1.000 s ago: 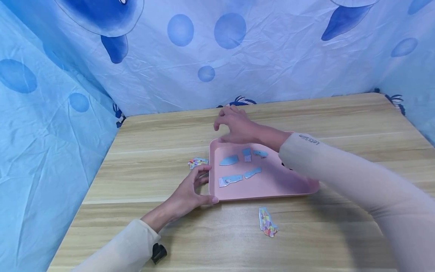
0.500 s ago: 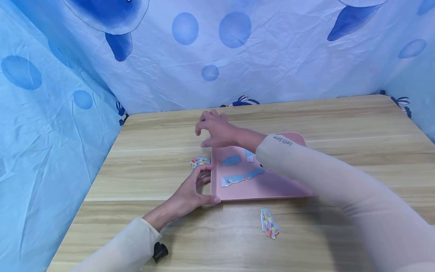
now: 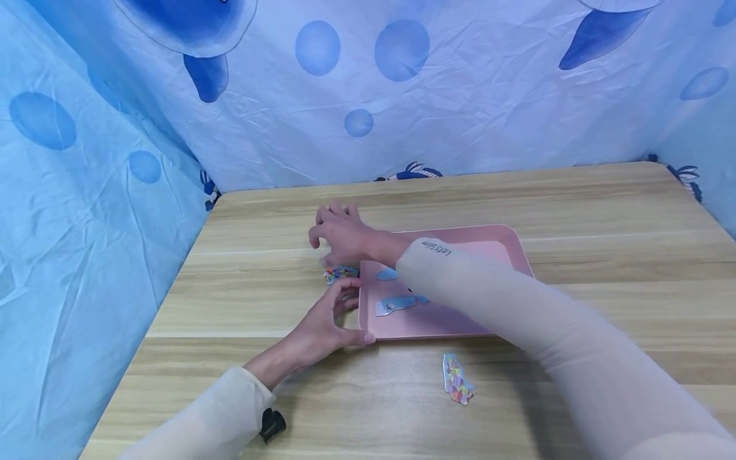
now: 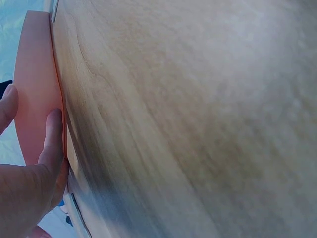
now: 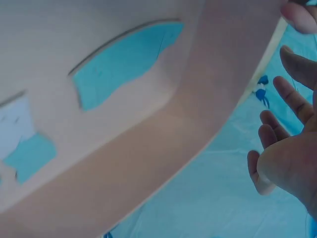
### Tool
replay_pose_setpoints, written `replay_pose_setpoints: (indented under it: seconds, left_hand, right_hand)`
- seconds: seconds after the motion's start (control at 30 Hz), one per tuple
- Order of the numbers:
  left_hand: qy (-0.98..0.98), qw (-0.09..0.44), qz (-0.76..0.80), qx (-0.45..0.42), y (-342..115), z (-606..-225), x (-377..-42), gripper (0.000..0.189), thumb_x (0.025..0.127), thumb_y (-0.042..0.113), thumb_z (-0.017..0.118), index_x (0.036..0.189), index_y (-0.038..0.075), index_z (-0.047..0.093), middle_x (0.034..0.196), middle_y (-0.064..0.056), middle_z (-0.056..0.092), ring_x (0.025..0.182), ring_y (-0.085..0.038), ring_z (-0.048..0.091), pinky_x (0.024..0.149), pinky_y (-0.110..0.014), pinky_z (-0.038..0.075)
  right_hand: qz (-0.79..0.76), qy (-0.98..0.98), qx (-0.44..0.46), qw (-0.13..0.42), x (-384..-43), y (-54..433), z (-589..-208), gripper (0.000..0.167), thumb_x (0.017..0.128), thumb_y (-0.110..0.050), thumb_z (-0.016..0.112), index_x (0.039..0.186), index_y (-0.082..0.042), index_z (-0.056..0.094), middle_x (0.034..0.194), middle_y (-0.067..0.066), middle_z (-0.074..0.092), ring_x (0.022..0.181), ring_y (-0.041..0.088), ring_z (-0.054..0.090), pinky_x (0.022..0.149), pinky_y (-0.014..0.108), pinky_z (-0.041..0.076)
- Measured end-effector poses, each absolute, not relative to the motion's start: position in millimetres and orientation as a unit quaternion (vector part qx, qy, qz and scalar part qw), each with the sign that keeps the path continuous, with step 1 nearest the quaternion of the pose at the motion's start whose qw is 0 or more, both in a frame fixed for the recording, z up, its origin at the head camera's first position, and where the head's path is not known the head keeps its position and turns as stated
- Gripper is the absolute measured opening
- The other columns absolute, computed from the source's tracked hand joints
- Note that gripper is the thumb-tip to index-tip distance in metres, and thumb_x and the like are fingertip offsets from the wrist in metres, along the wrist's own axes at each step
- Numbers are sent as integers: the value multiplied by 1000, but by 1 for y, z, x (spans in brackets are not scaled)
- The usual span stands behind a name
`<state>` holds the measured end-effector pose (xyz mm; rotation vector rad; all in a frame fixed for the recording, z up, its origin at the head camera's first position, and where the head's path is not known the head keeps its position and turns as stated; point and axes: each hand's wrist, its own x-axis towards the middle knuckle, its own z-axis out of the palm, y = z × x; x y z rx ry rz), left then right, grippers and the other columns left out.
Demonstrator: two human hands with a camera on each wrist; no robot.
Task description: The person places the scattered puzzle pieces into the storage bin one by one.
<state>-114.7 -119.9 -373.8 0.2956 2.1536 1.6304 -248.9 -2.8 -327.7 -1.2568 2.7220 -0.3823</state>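
Observation:
My left hand [image 3: 316, 326] holds the near left corner of a pink tray [image 3: 520, 255]; its thumb is at the front edge and its fingers at the left side. In the left wrist view, fingers [image 4: 53, 134] lie against the tray's outer wall. Above the table, just beyond the tray's left side, hovers my right hand [image 3: 343, 235], fingers loosely bent and holding nothing. Below it lies a multicoloured puzzle piece [image 3: 339, 274], partly covered by the hand. Inside the tray are light-blue puzzle pieces [image 3: 395, 305]; my right forearm hides some. The right wrist view shows a long blue piece [image 5: 126, 62].
Another multicoloured puzzle piece [image 3: 457, 379] lies on the wooden table [image 3: 368, 409] in front of the tray. A blue patterned curtain [image 3: 460, 115] hangs behind and at the sides. A small black object [image 3: 272, 424] shows beside the left cuff.
My right hand has moved left, from over the tray's far edge to over the multicoloured piece beside it. My left hand stays at the tray's corner.

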Motion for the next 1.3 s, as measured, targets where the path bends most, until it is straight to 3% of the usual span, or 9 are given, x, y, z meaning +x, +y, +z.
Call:
replay_pose_setpoints:
  seconds: [0.3, 0.47, 0.73, 1.1, 1.23, 1.3]
  left_hand:
    - [766, 217, 595, 111, -119, -374, -115, 88, 74, 6, 83, 144, 11, 30, 148, -8, 34, 136, -26, 37, 110, -46, 33]
    - [763, 218, 599, 108, -118, -374, -114, 88, 73, 4, 82, 144, 10, 30, 149, -8, 33, 137, -26, 37, 107, -43, 37]
    - [761, 217, 601, 112, -118, -374, -114, 88, 74, 3, 82, 143, 9, 29, 149, -9, 33, 137, -26, 36, 103, -41, 43]
    - [763, 214, 600, 107, -119, -377, -114, 87, 73, 4, 82, 143, 9, 31, 149, -10, 35, 136, -26, 37, 108, -44, 37]
    - [765, 212, 598, 108, -119, -377, -114, 87, 73, 4, 83, 143, 10, 31, 148, -9, 35, 136, -25, 38, 110, -44, 34]
    - [766, 209, 598, 108, -119, -377, -115, 87, 73, 4, 83, 142, 10, 31, 148, -9, 35, 136, -25, 38, 111, -44, 32]
  right_hand:
    - [-23, 906, -416, 78, -245, -18, -336, 34, 78, -40, 78, 108, -31, 67, 121, -3, 48, 116, 21, 33, 105, 53, 17]
    - [-3, 902, -420, 100, -243, -22, -342, 23, 79, -27, 74, 101, -32, 69, 114, -4, 49, 113, 20, 33, 108, 55, 14]
    - [8, 897, -430, 100, -241, -24, -347, 18, 81, -25, 76, 96, -30, 67, 112, -5, 47, 113, 19, 32, 107, 53, 15]
    - [-5, 891, -440, 114, -243, -24, -352, 19, 80, -13, 71, 86, -30, 66, 105, -7, 47, 107, 19, 33, 100, 48, 19]
    - [16, 898, -429, 90, -245, -24, -353, 12, 81, -25, 73, 89, -27, 65, 109, -5, 47, 111, 20, 33, 106, 51, 18]
    - [36, 906, -415, 76, -246, -24, -353, 18, 82, -37, 73, 91, -25, 63, 112, -3, 46, 114, 20, 32, 107, 52, 17]
